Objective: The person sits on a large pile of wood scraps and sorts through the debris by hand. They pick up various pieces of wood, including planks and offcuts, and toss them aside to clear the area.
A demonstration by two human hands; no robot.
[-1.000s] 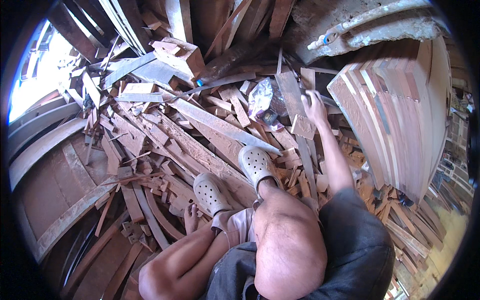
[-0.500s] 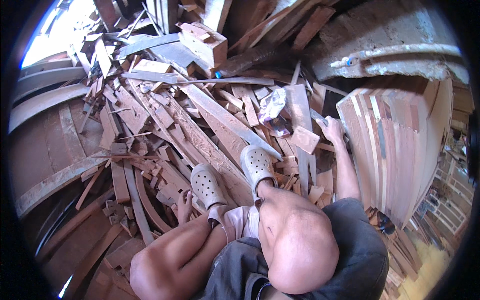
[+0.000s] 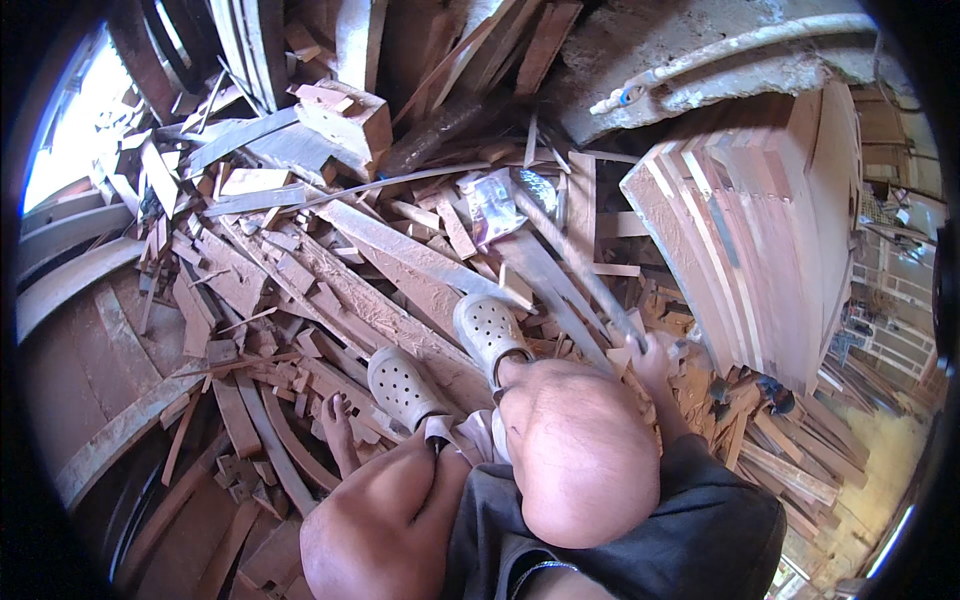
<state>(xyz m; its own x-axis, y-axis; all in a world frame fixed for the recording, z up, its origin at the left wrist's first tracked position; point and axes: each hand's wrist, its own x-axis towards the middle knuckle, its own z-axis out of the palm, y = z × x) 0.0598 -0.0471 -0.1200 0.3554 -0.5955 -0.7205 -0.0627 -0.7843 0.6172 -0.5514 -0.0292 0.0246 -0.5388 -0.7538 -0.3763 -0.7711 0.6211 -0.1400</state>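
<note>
My right hand (image 3: 652, 362), at the right of my knee, is closed round the near end of a long narrow wooden stick (image 3: 575, 262). The stick slants away to the upper left, its far end beside a shiny plastic wrapper (image 3: 490, 208). Down by my left shoe, my left hand (image 3: 340, 428) hangs over small wood offcuts (image 3: 365, 420). Its fingers are slightly bent and apart, with nothing visible in them. A wide pale board (image 3: 548, 275) lies just left of the stick.
My perforated clogs (image 3: 490, 332) stand on long planks (image 3: 385, 305) amid heaped scraps. To the right leans a stack of thick curved boards (image 3: 750, 235). Behind it runs a pale pipe (image 3: 740, 50). A block (image 3: 350, 120) sits at the back, a curved panel (image 3: 110, 330) at the left.
My right hand has drawn back toward my knee with the stick, which now slants across the scraps. My left hand has shifted slightly left. The view has turned toward the right.
</note>
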